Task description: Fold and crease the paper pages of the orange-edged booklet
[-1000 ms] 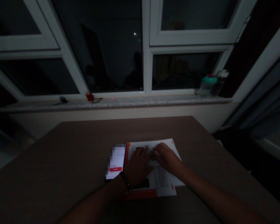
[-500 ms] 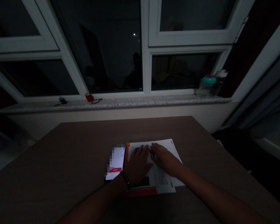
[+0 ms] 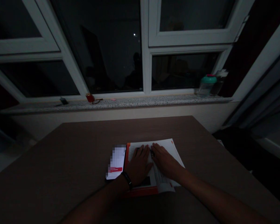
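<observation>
Well beyond your left hand [image 3: 139, 166] and off to its left, a small dark object [image 3: 63, 100] sits on the speckled windowsill [image 3: 135, 102]; next along, still left of that hand, come a small red container [image 3: 90, 98] and a thin dark loop [image 3: 97, 101]. Just left of your left hand, a phone [image 3: 118, 157] lies on the brown table [image 3: 95, 133] with its screen lit, close against the booklet's edge. You wear a dark band [image 3: 127, 179] on your left wrist. Your left hand lies flat, fingers spread, gripping nothing, on the left part of the open booklet [image 3: 169, 146]. The booklet is under both your hands; a dark printed patch [image 3: 146, 181] shows below your left thumb. Your right hand [image 3: 165, 160] rests over the right part, fingers together and slightly bent; you cannot tell from here whether they pinch the paper. Below your right hand, the page's near edge looks curved. Far beyond your right hand, to its right, a green-lidded bottle [image 3: 207, 85] stands on the sill.
</observation>
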`<state>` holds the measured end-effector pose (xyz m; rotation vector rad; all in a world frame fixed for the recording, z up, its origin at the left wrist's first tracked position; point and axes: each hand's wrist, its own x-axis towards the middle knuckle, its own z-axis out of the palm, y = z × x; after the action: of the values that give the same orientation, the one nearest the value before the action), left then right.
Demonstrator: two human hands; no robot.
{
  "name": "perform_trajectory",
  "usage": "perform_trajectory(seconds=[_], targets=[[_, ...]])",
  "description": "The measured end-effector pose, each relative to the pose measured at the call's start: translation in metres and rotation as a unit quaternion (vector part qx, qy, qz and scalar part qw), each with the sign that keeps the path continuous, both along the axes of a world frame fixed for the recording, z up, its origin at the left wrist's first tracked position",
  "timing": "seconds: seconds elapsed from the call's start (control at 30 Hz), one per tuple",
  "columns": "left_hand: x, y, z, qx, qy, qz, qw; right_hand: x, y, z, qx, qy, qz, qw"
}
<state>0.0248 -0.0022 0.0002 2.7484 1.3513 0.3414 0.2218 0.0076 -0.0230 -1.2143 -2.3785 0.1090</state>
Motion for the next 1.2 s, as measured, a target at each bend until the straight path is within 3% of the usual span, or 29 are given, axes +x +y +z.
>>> perform_trajectory(seconds=[0.5,1.2], targets=[[0.0017,-0.0017,0.0048,-0.013,0.017,0.014,1.0,-0.0039,-0.001,-0.0002,-0.004,-0.019,-0.02,1.0],[-0.0007,-0.0002,-0.0037,0.015,0.005,0.006,1.0,-0.0051,-0.0056,0.0037,0.003,-0.059,-0.042,0.997]])
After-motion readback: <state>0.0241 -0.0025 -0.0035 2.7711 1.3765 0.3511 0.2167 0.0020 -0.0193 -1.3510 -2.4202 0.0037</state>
